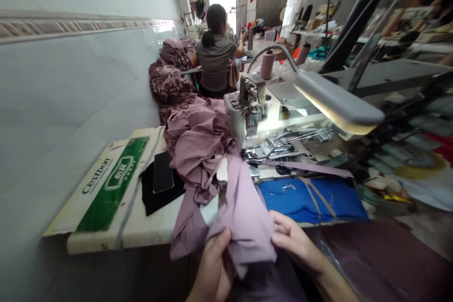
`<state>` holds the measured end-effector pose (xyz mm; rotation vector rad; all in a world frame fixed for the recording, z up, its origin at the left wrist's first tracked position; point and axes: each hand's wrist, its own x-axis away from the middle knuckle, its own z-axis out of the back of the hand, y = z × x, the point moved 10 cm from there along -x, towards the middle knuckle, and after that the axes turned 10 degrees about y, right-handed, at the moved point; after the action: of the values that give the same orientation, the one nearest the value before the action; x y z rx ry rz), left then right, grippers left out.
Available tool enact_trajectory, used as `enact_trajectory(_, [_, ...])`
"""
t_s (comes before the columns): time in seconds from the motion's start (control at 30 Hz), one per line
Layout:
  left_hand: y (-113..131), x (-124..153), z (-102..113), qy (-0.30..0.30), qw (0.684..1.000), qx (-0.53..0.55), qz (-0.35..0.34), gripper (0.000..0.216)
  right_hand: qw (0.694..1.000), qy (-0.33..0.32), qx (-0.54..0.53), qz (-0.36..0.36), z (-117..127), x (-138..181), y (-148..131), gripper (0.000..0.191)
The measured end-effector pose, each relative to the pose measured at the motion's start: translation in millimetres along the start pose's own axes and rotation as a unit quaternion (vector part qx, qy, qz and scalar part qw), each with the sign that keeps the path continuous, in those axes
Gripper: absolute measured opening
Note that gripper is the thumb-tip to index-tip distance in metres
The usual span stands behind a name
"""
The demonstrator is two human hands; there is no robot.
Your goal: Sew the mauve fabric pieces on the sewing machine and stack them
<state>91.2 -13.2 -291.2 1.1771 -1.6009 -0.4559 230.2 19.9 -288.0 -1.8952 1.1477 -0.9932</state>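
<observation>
- Head view: the cloth (pixel 246 198) stretches from the machine (pixel 271 120) toward the wearer, off the near edge of the bench (pixel 145 240).
- Left hand (pixel 214 264), on the machine's near side, grips the cloth, thumb on top.
- Right hand (pixel 297 243), also nearer than the machine, pinches the cloth's right edge.
- Left of the machine: a heap (pixel 198 132) of similar fabric, then a phone (pixel 163 172).
- Right of the machine's needles (pixel 251 137): a narrow strip (pixel 311 167).
- Above the machine's right part: a lit lamp (pixel 336 96).
- Beyond the machine: a seated person (pixel 216 63).
</observation>
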Motion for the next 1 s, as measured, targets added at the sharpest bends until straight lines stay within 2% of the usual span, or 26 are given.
enact_trajectory(0.07, [36.9, 13.6, 22.5, 0.069, 0.983, -0.125, -0.114, 0.033, 0.998, -0.018, 0.049, -0.021, 4.7, 11.8, 18.4, 0.032])
enact_trajectory(0.13, [61.9, 24.5, 30.8, 0.107, 0.937, -0.258, -0.211, 0.039, 0.994, -0.024, 0.104, -0.030, 11.0, 25.4, 35.2, 0.042])
enact_trajectory(0.23, [85.5, 27.8, 18.7, 0.118, 0.838, -0.407, -0.345, 0.051, 0.983, 0.002, 0.181, -0.040, 23.9, 40.8, 53.1, 0.056])
enact_trajectory(0.27, [90.6, 25.3, 12.6, 0.113, 0.816, -0.426, -0.374, 0.051, 0.978, 0.015, 0.201, -0.043, 28.4, 43.6, 56.3, 0.057])
enact_trajectory(0.43, [122.3, 7.3, -12.7, 0.101, 0.753, -0.462, -0.458, 0.048, 0.965, 0.055, 0.257, -0.004, 39.3, 40.4, 49.3, 0.049])
enact_trajectory(0.53, [140.4, -7.1, -22.9, 0.109, 0.751, -0.466, -0.455, 0.046, 0.962, 0.067, 0.262, 0.027, 39.3, 32.0, 39.7, 0.040])
enact_trajectory(0.7, [160.5, -33.0, -36.2, 0.112, 0.789, -0.418, -0.436, 0.041, 0.966, 0.065, 0.247, 0.041, 34.9, 21.9, 30.7, 0.037])
enact_trajectory(0.87, [175.6, -49.7, -49.9, 0.081, 0.824, -0.369, -0.421, 0.022, 0.974, 0.070, 0.213, 0.035, 35.8, 17.1, 32.0, 0.036])
enact_trajectory(1.0, [185.0, -59.1, -63.8, 0.066, 0.820, -0.391, -0.413, 0.017, 0.976, 0.087, 0.194, 0.050, 39.2, 14.9, 34.4, 0.031])
